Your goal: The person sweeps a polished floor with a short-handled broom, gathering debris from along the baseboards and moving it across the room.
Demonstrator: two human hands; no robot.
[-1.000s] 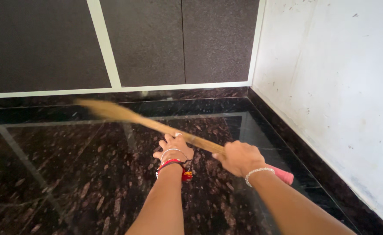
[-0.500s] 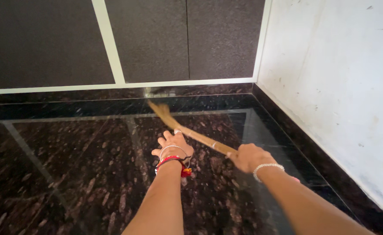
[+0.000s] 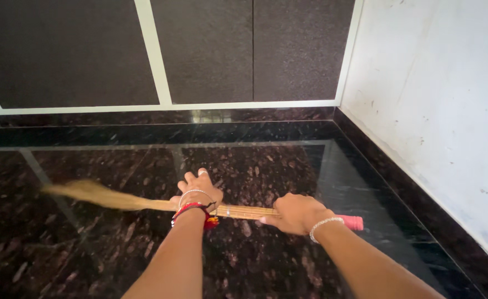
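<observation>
1. You have one broom in view: a long straw-coloured grass broom [image 3: 161, 203] with a pink cap at its handle end, lying nearly level across the lower middle of the frame.
2. Its bristle end fans out, blurred, at the left of the frame over the floor; the bound stalks run rightward to the pink tip at the right.
3. Two hands are in view, both yours. Your right hand [image 3: 296, 213] is closed in a fist round the handle, just left of the pink cap.
4. Your left hand [image 3: 197, 191] lies flat and spread, fingers apart, at the middle of the broom's shaft; I cannot tell whether it presses on the shaft or on the floor beside it.
5. Your left wrist carries several bangles, silver and red; your right wrist carries one silver beaded bracelet.
6. Beneath everything lies one glossy black-and-brown speckled stone floor [image 3: 266, 166], with dark panels [image 3: 211, 50] framed in white strips across the top and one white wall [image 3: 438, 94] at the right.
</observation>
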